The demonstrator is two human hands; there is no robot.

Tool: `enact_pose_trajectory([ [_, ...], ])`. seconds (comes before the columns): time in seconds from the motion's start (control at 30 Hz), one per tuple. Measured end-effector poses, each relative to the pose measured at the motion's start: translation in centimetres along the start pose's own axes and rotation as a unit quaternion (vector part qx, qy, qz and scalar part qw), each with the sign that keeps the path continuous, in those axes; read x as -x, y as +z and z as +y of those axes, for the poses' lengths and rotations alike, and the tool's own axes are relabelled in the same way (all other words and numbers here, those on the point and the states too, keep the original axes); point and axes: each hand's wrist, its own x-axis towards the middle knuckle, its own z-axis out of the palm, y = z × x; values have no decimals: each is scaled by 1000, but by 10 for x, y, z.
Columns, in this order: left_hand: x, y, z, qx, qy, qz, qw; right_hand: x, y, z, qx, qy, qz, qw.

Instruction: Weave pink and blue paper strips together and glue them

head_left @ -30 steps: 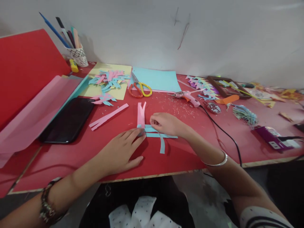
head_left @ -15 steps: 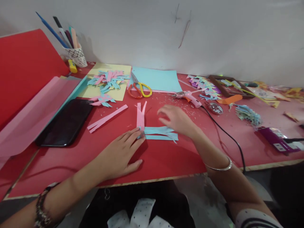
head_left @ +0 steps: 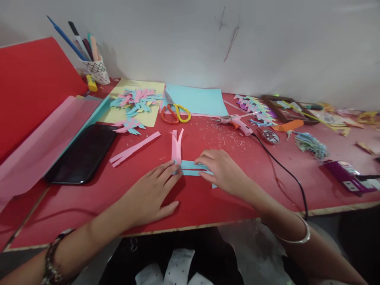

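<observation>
A slit blue paper strip (head_left: 190, 167) lies sideways on the red table. Its left end overlaps the lower end of an upright pink paper strip (head_left: 176, 149), slit at the top. With fingers laid flat and the thumb spread, my left hand (head_left: 156, 190) presses down where the two strips meet. My right hand (head_left: 222, 172) has its fingers and thumb around the blue strip's right part, hiding most of its end. Another pink strip (head_left: 135, 149), slit at its lower end, rests further left.
Scissors (head_left: 175, 113) and a pink glue gun (head_left: 237, 122) with a black cord lie beyond my hands. A heap of cut paper pieces (head_left: 136, 99) sits behind left, near a black phone (head_left: 84, 154). A purple box (head_left: 344, 174) is at right.
My right hand has moved down and left onto the blue strip and closed around its right part. My left hand stays pressed in place.
</observation>
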Motion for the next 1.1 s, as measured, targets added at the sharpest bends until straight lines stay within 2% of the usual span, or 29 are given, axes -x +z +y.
enact_pose_trajectory([
  [0.1,-1,-1,0,-2,0,-5,1000,-4,-6,-1,-1,18,-20,1000],
  [0.2,-1,-2,0,-3,3,-3,1000,-6,-11,0,-45,4,-52,998],
  [0.37,0,-4,2,-5,-7,-9,1000,-4,-13,2,-127,-60,-75,987],
  [0.5,0,-4,2,-9,-6,12,1000,-1,-9,0,-106,-131,-108,980],
  [0.63,-1,-3,2,-11,9,39,999,1,-3,-4,-64,-174,-87,979],
  [0.77,-1,-1,2,-12,8,43,999,2,0,0,-106,-208,-55,971],
  [0.83,0,0,2,-14,7,44,999,1,1,8,-146,-188,-33,971],
  [0.97,0,-1,2,-17,11,50,999,-4,5,26,-146,-73,18,986],
  [1.1,-1,-2,2,-20,15,49,998,-5,10,30,-139,-83,36,986],
])
